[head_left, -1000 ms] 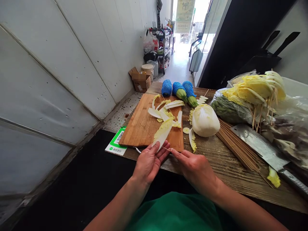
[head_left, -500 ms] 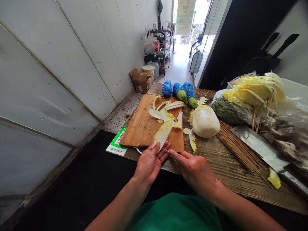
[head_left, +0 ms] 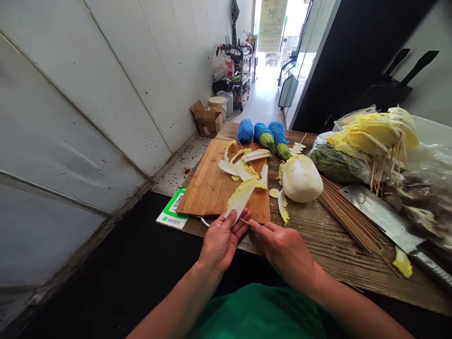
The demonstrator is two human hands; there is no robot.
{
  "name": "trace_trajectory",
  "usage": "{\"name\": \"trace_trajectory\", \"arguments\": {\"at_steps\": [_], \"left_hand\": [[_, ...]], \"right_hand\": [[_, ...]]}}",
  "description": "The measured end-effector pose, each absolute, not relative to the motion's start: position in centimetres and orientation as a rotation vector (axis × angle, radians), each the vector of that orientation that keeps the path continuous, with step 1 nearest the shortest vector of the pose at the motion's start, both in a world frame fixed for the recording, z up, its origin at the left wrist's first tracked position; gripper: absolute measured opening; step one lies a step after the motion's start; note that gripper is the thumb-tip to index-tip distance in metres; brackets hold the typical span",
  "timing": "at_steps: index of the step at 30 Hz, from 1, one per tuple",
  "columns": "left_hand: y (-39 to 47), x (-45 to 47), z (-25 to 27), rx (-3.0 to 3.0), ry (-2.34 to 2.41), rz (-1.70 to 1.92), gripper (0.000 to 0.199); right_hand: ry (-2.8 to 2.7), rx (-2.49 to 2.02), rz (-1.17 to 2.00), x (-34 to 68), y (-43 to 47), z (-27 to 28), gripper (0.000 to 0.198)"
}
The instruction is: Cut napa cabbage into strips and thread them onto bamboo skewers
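White wall panels (head_left: 88,117) line the left. At the near edge of the cutting board (head_left: 205,188), your left hand (head_left: 221,240) pinches a cabbage leaf (head_left: 240,200); your right hand (head_left: 284,242) grips a thin skewer (head_left: 244,221). Rightward, the worktop (head_left: 318,235) holds a cabbage head (head_left: 302,181), then a cleaver (head_left: 381,216).

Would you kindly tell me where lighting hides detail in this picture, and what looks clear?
In the head view, the doorway is washed out, with glare on the floor before it; the black panel shows little detail; the left hand and the cabbage leaf it holds look fairly clear.
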State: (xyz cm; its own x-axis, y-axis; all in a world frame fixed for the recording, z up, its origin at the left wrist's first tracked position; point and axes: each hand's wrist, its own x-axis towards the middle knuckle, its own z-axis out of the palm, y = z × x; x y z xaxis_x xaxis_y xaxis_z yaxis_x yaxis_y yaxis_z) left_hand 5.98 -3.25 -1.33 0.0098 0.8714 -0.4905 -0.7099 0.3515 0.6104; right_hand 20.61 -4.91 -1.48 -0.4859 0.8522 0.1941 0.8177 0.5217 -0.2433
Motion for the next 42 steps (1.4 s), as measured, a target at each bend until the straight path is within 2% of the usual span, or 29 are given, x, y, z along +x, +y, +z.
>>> {"name": "trace_trajectory", "arguments": {"at_steps": [14, 24, 42], "left_hand": [[-3.2, 5.7, -1.2, 0.246, 0.950, 1.203, 0.012], [-3.2, 5.6, -1.2, 0.248, 0.951, 1.177, 0.013], [-3.2, 5.7, -1.2, 0.261, 0.936, 1.186, 0.011]], "right_hand": [[-2.385, -1.366, 0.312, 20.1, -4.7, -1.4, 0.026], [-2.313, -1.306, 0.378, 19.9, -4.5, -1.7, 0.026], [-2.219, -1.254, 0.330, 19.0, -3.9, -3.1, 0.019]]}}
